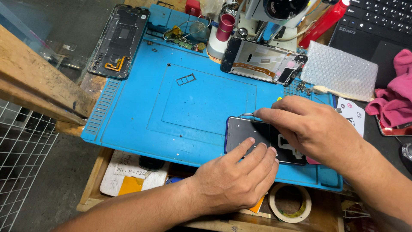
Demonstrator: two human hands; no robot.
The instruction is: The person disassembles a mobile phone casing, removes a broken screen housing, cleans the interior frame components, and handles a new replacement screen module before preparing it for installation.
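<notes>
Hands: left hand (pixel 240 178) pressing fingers flat on the opened phone (pixel 257 137); right hand (pixel 307 126) pinching thin metal tweezers (pixel 247 114) at the phone's top edge.
Counter (pixel 92 189): worn wood, wire grid at the blue mat's left.
Blue mat (pixel 189 103): covers the counter; phone lies on its near right part, dark, back off, edge bluish.
Phone frame (pixel 264 60): at mat's far edge.
Back cover (pixel 120 41): off mat's far left corner.
Tape roll (pixel 290 202): just below mat.
</notes>
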